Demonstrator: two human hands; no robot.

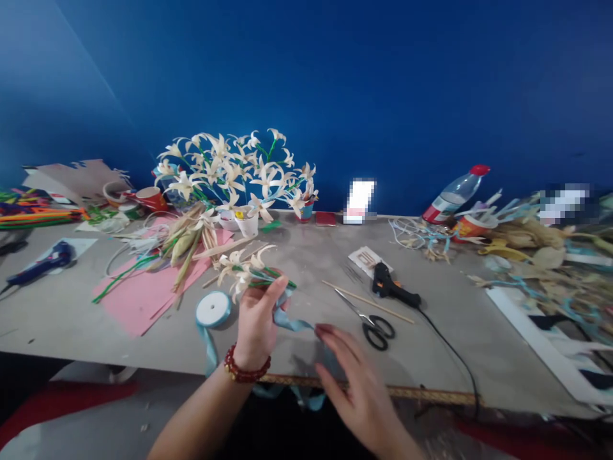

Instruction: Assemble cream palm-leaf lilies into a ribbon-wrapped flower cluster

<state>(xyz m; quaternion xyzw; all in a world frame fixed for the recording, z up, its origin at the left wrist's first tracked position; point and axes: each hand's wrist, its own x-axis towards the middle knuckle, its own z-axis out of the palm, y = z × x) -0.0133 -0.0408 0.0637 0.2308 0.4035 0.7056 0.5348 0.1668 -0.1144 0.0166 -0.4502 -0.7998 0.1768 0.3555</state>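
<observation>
My left hand is closed around the green stems of a small bunch of cream-coloured handmade flowers. A light blue ribbon comes out from under its fingers and stretches right to the fingertips of my right hand. There the ribbon seems caught at the fingers, while the thumb stands apart below; the exact hold is partly hidden. Left of my left wrist lies a ribbon roll, its loose tail hanging toward the table edge. More blue ribbon droops below the edge between my forearms.
Scissors, a thin wooden stick and a black glue gun lie to the right. Pink paper holds husks. Behind stand many finished flowers in cups. A blue glue gun is far left, a tilted bottle back right.
</observation>
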